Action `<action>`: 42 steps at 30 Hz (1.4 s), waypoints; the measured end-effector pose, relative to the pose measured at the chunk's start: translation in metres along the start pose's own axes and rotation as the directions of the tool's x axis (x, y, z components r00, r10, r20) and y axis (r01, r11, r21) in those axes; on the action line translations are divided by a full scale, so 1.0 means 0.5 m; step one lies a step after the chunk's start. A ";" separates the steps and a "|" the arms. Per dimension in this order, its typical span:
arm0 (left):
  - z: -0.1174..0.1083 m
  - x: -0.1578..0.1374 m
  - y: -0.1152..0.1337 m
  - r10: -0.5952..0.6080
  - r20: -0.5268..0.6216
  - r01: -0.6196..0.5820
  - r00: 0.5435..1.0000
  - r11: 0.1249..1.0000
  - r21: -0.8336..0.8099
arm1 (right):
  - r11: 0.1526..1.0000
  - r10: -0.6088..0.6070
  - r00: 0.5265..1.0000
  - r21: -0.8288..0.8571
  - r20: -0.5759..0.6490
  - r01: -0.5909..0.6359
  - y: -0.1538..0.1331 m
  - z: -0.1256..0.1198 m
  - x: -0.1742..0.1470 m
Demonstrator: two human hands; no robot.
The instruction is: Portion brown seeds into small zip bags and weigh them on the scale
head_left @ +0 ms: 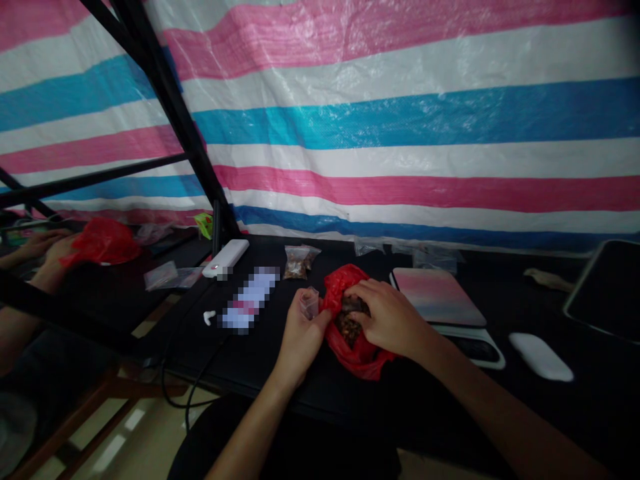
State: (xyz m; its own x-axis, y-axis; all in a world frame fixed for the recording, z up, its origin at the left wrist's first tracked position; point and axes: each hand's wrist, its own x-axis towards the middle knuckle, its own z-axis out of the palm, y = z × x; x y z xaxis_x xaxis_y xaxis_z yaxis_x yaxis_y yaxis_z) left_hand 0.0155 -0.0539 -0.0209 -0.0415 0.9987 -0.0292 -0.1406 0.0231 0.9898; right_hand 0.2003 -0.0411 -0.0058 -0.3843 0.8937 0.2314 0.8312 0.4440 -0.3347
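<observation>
Right hand (387, 317) in the mouth of the red bag (359, 362), on the bench (270, 340) between the hands! Fingertips are buried in the brown bits (349, 330); can't tell whether that grip has closed on any. Left hand (306, 330): grip pinched round a small clear bag (310, 304), its lower part hidden by the fingers, thumb against the red rim. The phone (250, 300) is blurred out; the dark tablet (607, 287) is cut off at right. Bare bench left of the left hand; tighter right, a pink-topped box (435, 293) near the forearm.
</observation>
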 end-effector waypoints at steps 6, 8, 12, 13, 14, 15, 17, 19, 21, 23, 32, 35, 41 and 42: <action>0.000 -0.001 -0.003 0.013 0.052 -0.015 0.999 1.000 0.025 | 1.000 0.023 0.999 0.018 -0.037 -0.022 -0.004 0.002 0.001; 0.000 0.000 -0.004 0.057 0.044 -0.059 0.997 0.997 0.041 | 0.996 0.033 0.999 0.085 -0.033 -0.030 -0.002 0.002 0.002; -0.008 0.005 -0.007 0.319 -0.059 -0.296 0.946 0.924 0.243 | 0.962 0.108 0.993 0.256 -0.042 -0.093 0.007 0.000 0.004; -0.013 0.006 -0.008 0.388 -0.061 -0.345 0.920 0.872 0.346 | 0.942 0.117 0.992 0.320 -0.040 -0.098 0.009 -0.002 0.005; -0.018 0.006 -0.009 0.440 -0.040 -0.376 0.897 0.808 0.454 | 0.912 0.115 0.993 0.398 -0.031 -0.093 0.010 -0.003 0.007; -0.022 0.006 -0.011 0.467 0.002 -0.390 0.884 0.737 0.551 | 0.870 0.105 0.994 0.487 -0.019 -0.082 0.011 -0.005 0.008; -0.029 0.005 -0.017 0.466 0.103 -0.404 0.879 0.613 0.678 | 0.756 0.072 0.997 0.652 0.003 -0.057 0.010 -0.009 0.010; -0.031 0.002 -0.024 0.447 0.166 -0.414 0.879 0.542 0.732 | 0.659 0.051 0.999 0.751 0.008 -0.040 0.006 -0.011 0.010; -0.028 -0.002 -0.030 0.438 0.195 -0.419 0.878 0.503 0.756 | 0.627 0.033 0.999 0.779 -0.020 -0.004 -0.001 -0.013 0.008; -0.023 -0.006 -0.031 0.425 0.214 -0.424 0.879 0.495 0.759 | 0.665 -0.003 0.997 0.745 -0.073 0.057 -0.010 -0.013 0.004; -0.014 -0.006 -0.012 0.368 0.220 -0.414 0.904 0.616 0.670 | 0.839 -0.205 0.945 0.453 -0.253 0.303 -0.019 -0.005 0.000; -0.014 -0.004 -0.017 0.357 0.213 -0.404 0.909 0.634 0.660 | 0.827 -0.220 0.942 0.464 -0.254 0.319 -0.016 -0.003 0.000; -0.013 -0.002 -0.022 0.373 0.208 -0.415 0.904 0.653 0.634 | 0.885 -0.209 0.956 0.376 -0.208 0.275 -0.023 -0.015 -0.005; -0.012 -0.003 -0.021 0.377 0.204 -0.415 0.904 0.654 0.632 | 0.892 -0.210 0.955 0.359 -0.209 0.275 -0.024 -0.017 -0.005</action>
State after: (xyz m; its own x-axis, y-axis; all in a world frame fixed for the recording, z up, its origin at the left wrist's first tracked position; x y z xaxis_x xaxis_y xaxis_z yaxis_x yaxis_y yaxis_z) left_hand 0.0111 -0.0559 -0.0322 0.1115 0.9203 0.3749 0.5507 -0.3712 0.7476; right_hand 0.1946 -0.0495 0.0053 -0.4574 0.7469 0.4826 0.4915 0.6646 -0.5627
